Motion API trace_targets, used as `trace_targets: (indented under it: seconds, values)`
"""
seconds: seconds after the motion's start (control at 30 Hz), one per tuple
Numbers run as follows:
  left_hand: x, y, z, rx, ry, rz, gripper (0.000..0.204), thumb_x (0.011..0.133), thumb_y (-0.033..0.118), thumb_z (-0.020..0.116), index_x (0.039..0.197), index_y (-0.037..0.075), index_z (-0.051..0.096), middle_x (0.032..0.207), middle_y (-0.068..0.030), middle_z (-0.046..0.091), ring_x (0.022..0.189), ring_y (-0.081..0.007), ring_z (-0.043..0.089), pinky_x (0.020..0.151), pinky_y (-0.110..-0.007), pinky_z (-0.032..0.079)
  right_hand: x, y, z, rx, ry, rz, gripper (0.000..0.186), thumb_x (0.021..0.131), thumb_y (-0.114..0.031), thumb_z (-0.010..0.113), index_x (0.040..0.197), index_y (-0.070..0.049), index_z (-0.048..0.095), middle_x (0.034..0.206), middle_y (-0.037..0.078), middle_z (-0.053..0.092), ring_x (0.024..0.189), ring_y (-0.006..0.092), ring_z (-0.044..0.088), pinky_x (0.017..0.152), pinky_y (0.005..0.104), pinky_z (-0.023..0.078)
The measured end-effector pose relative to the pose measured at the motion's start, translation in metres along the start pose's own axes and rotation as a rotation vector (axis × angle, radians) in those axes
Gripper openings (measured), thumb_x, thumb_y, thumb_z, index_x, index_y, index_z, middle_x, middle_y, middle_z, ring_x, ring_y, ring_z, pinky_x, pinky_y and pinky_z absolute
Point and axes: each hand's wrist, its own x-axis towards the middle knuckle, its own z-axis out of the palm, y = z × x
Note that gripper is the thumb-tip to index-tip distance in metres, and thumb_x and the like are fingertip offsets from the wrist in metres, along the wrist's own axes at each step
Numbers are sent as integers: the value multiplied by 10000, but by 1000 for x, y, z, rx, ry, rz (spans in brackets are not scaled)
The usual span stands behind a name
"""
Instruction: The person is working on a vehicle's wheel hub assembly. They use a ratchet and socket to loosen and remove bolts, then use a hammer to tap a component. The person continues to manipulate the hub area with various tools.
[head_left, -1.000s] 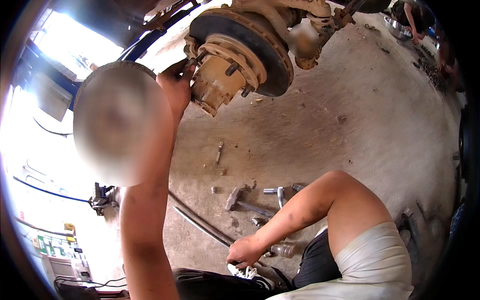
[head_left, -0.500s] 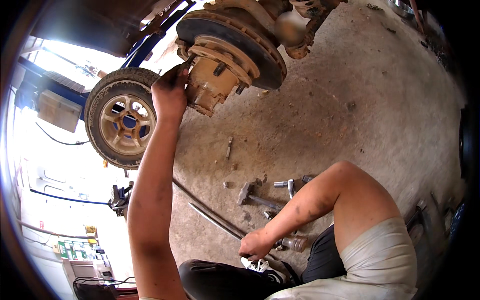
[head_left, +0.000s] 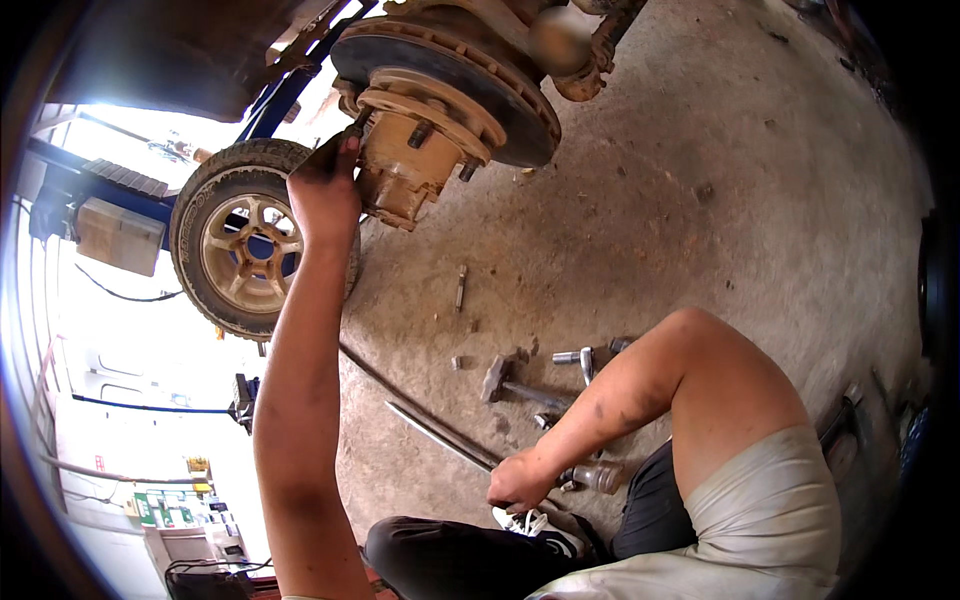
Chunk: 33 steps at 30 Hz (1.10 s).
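A rusty, dirt-covered wheel hub (head_left: 408, 160) with protruding studs stands in front of a brake disc (head_left: 450, 85) at the top of the head view. My left hand (head_left: 325, 190) reaches up to the hub's left side. Its thumb and fingers close round a wheel stud (head_left: 360, 118) there, though some fingers are hidden behind the hand. Low in the middle, my right hand (head_left: 518, 482) is closed on the near end of a slim metal bar (head_left: 440, 433), which slants away to the left just above the floor or on it.
Behind my left arm a removed wheel (head_left: 215, 290) leans near a blue lift post (head_left: 275, 105). On the concrete floor lie a hammer (head_left: 497, 380), a socket tool (head_left: 572, 357), a large socket (head_left: 600, 478) and a small metal rod (head_left: 461, 290). A dark long bar (head_left: 372, 375) lies beside the slim one.
The view has shifted slightly, so the hub sits farther left and the floor tools a little to the right. Both hands keep their places, the left at the stud, the right on the bar.
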Motion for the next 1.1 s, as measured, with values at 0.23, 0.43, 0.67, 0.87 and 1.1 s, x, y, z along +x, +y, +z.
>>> trace_targets:
  seconds: [0.23, 0.43, 0.67, 0.87, 1.1]
  values:
    - [2, -10, 4, 24, -8, -30, 347, 912, 291, 600, 1007, -30, 690, 865, -169, 704, 761, -221, 642, 757, -330, 467, -2, 2, 0, 6, 2, 4, 211, 814, -230, 597, 828, -20, 619, 788, 203, 642, 785, 404, 621, 702, 481, 504]
    - [0, -8, 5, -62, 11, 0, 381, 899, 284, 631, 1071, -54, 666, 884, -133, 699, 747, -145, 603, 702, -290, 482, -10, -2, -9, -14, -21, 36, 215, 820, -224, 578, 843, -14, 621, 804, 212, 645, 793, 412, 620, 704, 484, 505]
    - [-6, 6, 8, -172, 39, -56, 339, 853, 182, 694, 1071, -77, 664, 933, -150, 709, 815, -147, 628, 785, -262, 471, -6, 0, -8, 12, -47, 69, 229, 762, -220, 643, 827, -1, 629, 821, 211, 647, 828, 399, 628, 749, 452, 516]
    - [-1, -3, 9, -183, 78, -41, 381, 822, 181, 726, 1109, -59, 655, 892, -109, 695, 739, -126, 602, 630, -248, 500, -5, 6, -6, -28, -48, 27, 210, 804, -222, 599, 859, -20, 619, 817, 205, 648, 808, 406, 624, 716, 482, 510]
    - [-7, 11, 5, -123, 61, -65, 364, 840, 177, 698, 1106, -68, 654, 987, -168, 704, 872, -176, 651, 827, -279, 476, -3, 8, -7, -70, -123, 61, 221, 768, -203, 616, 848, 1, 649, 832, 212, 657, 824, 407, 629, 734, 474, 516]
